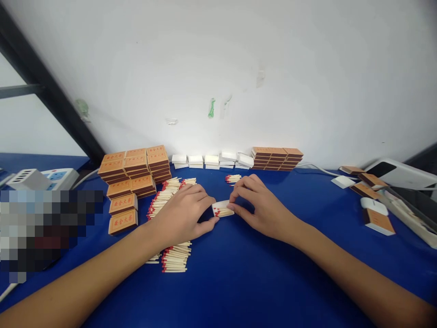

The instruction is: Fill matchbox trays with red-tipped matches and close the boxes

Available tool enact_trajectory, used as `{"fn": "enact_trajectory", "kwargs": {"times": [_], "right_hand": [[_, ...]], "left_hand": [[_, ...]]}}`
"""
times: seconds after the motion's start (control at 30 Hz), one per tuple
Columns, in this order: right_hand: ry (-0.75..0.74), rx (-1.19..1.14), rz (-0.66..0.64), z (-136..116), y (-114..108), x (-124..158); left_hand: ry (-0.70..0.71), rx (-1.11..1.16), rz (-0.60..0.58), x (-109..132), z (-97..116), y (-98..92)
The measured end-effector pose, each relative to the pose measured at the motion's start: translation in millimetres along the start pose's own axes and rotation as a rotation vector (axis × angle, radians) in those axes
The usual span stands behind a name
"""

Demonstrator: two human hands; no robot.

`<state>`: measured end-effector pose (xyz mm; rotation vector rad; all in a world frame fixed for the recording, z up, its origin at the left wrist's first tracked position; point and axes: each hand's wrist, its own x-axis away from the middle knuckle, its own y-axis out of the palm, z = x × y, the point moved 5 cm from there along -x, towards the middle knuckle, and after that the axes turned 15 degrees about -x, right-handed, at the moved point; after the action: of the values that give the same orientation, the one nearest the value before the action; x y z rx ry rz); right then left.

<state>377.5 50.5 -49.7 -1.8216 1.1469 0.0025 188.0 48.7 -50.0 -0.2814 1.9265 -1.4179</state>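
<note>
A small white matchbox tray (222, 208) filled with red-tipped matches lies on the blue table (239, 282) between my hands. My left hand (184, 214) is curled beside its left end, thumb touching the tray. My right hand (259, 205) pinches the tray's right end with fingertips pressed together. Loose red-tipped matches (167, 193) lie in a long heap under and behind my left hand, with another bundle of matches (175, 258) near my left wrist.
Stacks of orange matchbox sleeves (134, 171) stand at the left, more orange sleeves (277, 158) at the back right. Empty white trays (211, 161) line the wall. A power strip (44, 178) sits far left; loose boxes (377, 217) and a white device (399, 173) lie at the right.
</note>
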Motion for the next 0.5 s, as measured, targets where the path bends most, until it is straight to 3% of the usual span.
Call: {"fn": "enact_trajectory", "kwargs": {"times": [0.23, 0.5], "right_hand": [[0.01, -0.032, -0.078, 0, 4, 1], [0.071, -0.076, -0.047, 3, 12, 3]], "left_hand": [[-0.007, -0.006, -0.024, 1, 0, -1.6], [0.006, 0.015, -0.004, 0, 1, -0.7]]}}
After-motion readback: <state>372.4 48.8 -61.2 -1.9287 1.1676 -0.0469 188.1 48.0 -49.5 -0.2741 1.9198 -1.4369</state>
